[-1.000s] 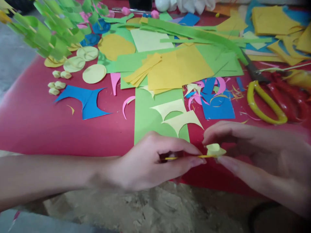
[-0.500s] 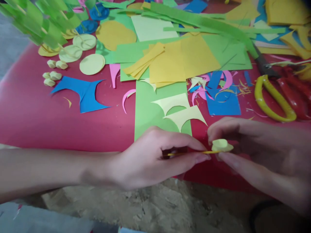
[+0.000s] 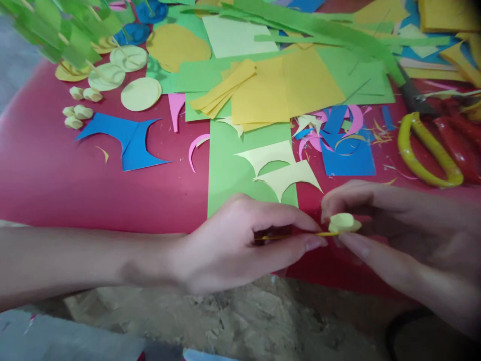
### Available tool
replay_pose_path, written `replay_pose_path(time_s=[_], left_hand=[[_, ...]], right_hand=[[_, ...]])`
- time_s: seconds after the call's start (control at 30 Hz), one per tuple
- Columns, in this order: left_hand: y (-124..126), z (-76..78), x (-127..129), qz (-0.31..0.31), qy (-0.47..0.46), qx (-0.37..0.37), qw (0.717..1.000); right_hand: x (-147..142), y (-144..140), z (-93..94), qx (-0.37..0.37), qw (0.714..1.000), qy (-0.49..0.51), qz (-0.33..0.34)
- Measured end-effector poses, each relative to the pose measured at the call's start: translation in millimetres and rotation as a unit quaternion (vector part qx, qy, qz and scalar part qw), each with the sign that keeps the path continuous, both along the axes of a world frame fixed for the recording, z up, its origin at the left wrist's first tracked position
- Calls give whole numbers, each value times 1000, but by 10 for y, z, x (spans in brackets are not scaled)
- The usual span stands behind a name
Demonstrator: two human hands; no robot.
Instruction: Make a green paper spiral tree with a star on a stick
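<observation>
From here, the left hand (image 3: 248, 245) at six o'clock pinches a yellow strip (image 3: 280, 236), its tail hidden in the palm. The strip meets a pale yellow paper piece (image 3: 343, 222) at four o'clock; the right hand (image 3: 406, 250) curls round that, thumb touching, though I can't tell whether its fingers press too. Green paper stems (image 3: 63, 37) at ten o'clock are cut off; the blades of the scissors (image 3: 430, 150) at three are hard to see. White bundles, visible at twelve a second ago, have left view.
</observation>
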State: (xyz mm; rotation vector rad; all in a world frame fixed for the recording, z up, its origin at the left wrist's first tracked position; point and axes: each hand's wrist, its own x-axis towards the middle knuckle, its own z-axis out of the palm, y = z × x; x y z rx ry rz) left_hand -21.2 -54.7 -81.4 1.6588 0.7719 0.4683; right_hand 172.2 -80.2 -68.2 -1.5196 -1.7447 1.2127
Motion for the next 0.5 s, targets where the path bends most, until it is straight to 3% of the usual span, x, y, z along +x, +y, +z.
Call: replay_pose_path(time_s=[0.5], left_hand=[[13, 20, 16, 16, -25, -55, 998]], right_hand=[[21, -36, 5, 9, 999, -33, 14]])
